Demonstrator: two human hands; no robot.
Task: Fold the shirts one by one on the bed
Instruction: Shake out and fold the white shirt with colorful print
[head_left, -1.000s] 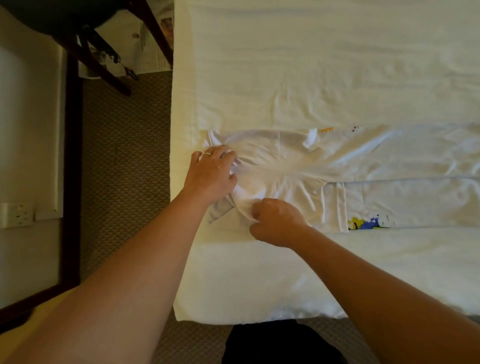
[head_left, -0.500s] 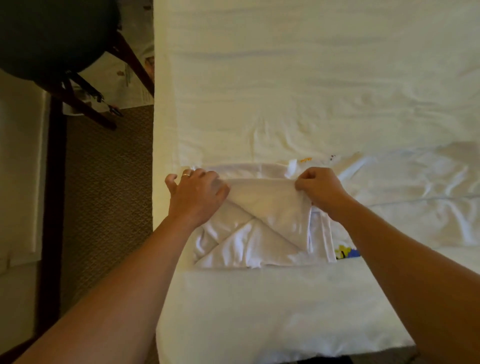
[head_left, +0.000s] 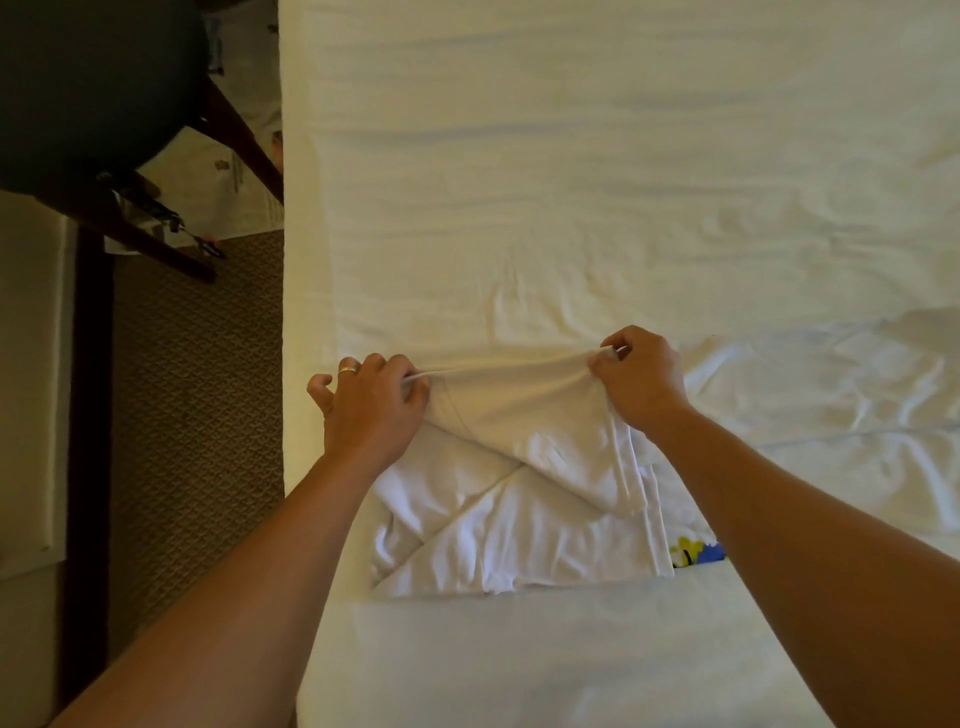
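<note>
The shirt (head_left: 524, 525) is white with a yellow-and-blue print (head_left: 696, 552); the bed (head_left: 571, 182) cream-white; the carpet (head_left: 197, 415) brown, diamond-patterned.

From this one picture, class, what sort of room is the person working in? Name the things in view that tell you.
Most likely a bedroom, perhaps a hotel room. A bed with a white sheet fills the view, patterned carpet runs beside it, and both hands pinch a white shirt being folded on it.

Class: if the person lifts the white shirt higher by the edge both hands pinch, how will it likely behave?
Probably floppy: the white shirt sags between the left hand and right hand. Likely light, since a fingertip grip raises its edge. Its loose folds would probably fall open off the bed.
</note>
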